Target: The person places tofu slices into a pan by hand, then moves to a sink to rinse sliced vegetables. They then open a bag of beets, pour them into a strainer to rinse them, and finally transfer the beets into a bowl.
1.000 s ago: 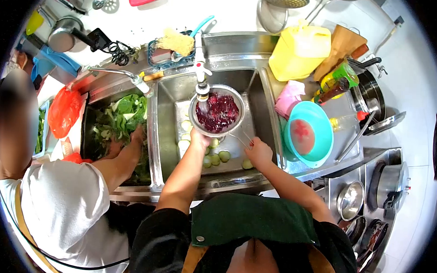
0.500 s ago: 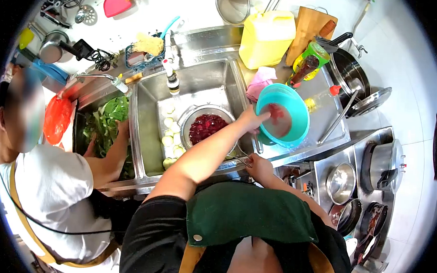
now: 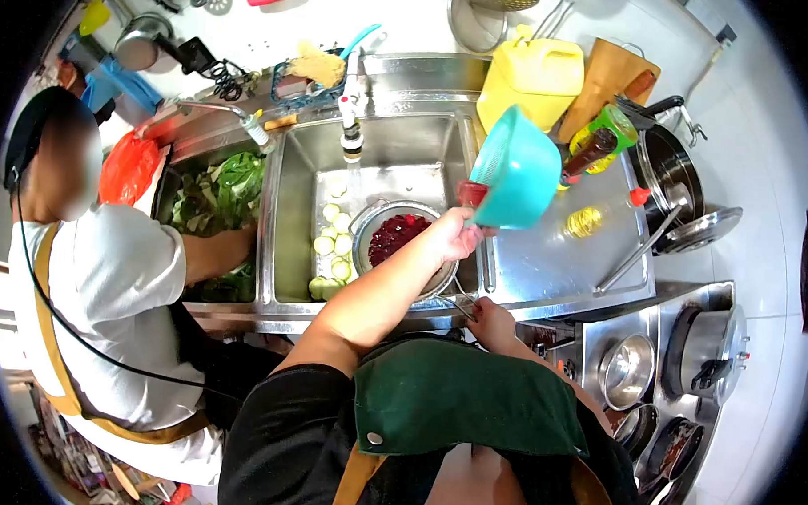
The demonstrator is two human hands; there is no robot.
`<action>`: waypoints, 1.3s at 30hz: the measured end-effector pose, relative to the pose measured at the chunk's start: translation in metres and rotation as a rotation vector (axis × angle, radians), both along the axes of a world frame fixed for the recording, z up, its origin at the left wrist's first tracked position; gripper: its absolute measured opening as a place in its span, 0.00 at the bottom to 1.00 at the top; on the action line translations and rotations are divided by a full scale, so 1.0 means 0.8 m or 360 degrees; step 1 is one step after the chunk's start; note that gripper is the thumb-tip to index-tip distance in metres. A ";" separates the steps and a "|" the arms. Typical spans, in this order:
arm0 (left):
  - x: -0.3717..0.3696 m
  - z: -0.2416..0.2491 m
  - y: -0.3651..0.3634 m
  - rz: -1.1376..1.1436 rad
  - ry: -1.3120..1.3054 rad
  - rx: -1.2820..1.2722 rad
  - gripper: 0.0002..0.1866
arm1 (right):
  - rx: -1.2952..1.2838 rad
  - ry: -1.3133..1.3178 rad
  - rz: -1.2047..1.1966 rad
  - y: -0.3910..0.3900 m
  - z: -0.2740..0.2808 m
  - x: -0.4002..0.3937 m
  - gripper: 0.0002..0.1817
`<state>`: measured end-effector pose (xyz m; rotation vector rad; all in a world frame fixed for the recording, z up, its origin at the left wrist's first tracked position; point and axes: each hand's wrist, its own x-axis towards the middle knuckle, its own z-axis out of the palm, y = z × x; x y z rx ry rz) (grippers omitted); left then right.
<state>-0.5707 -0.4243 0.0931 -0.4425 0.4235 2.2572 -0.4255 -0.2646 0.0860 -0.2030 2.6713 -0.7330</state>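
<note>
My left hand (image 3: 459,236) grips the rim of a turquoise plastic basin (image 3: 524,172), which is tilted toward the sink at its right edge. Reddish liquid (image 3: 473,193) shows at the lowered side of the basin. Below and left of it, a round metal strainer (image 3: 361,249) holds dark red, shiny pieces (image 3: 394,238) I cannot name for sure. My right hand (image 3: 492,326) is closed around the strainer's wire handle (image 3: 460,306) at the sink's front edge. Pale green round pieces (image 3: 340,242) lie in the sink beside the strainer.
Water runs from a faucet (image 3: 350,142) into the steel sink (image 3: 305,164). At left, a co-worker's arm (image 3: 219,257) reaches into leafy greens (image 3: 219,197). A yellow jug (image 3: 530,83), bottles (image 3: 594,150) and a pot (image 3: 669,168) stand right; cookware (image 3: 627,372) is at lower right.
My left hand has lifted the turquoise basin from the counter and tipped it toward the sink. My right hand stays on the strainer handle. The camera view has shifted slightly.
</note>
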 end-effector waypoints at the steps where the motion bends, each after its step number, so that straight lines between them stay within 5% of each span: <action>1: -0.002 0.004 -0.007 0.0024 -0.0003 0.0001 0.13 | 0.0001 -0.0003 0.0024 -0.001 0.001 -0.002 0.13; 7: -0.027 0.033 -0.059 0.0195 0.0014 0.0857 0.17 | 0.0057 -0.0034 0.0070 -0.004 -0.001 -0.007 0.13; 10: -0.035 0.055 -0.096 0.0366 -0.0017 0.0462 0.13 | 0.0068 0.0007 0.0045 0.001 0.006 -0.008 0.13; 13: -0.036 0.061 -0.124 0.0790 0.0277 -0.0802 0.12 | 0.0073 0.0040 0.0009 0.012 0.015 -0.008 0.13; 15: -0.025 0.078 -0.143 0.0711 0.0341 -0.1368 0.15 | 0.0056 0.0089 -0.0031 0.025 0.015 -0.008 0.12; 17: -0.001 0.105 -0.134 0.0760 0.0715 -0.2005 0.17 | 0.0088 0.0157 -0.0031 0.036 0.026 -0.006 0.12; 19: 0.001 0.077 -0.154 0.0910 0.1559 -0.2849 0.27 | 0.0084 0.0165 -0.0068 0.049 0.040 -0.003 0.12; 25: 0.035 0.120 -0.146 0.0892 0.1538 -0.3557 0.38 | 0.0157 0.0208 -0.0124 0.089 0.047 0.007 0.11; 33: 0.074 0.082 -0.156 0.1023 0.1598 -0.3515 0.36 | 0.0094 0.0302 -0.0103 0.100 0.092 -0.012 0.11; 37: 0.074 0.007 -0.143 0.1035 0.1467 -0.2796 0.28 | -0.0030 0.0476 -0.0030 0.076 0.111 -0.050 0.11; 39: 0.093 0.055 -0.097 0.0542 0.1047 -0.2023 0.20 | 0.0057 0.0555 -0.0048 0.071 0.110 -0.062 0.10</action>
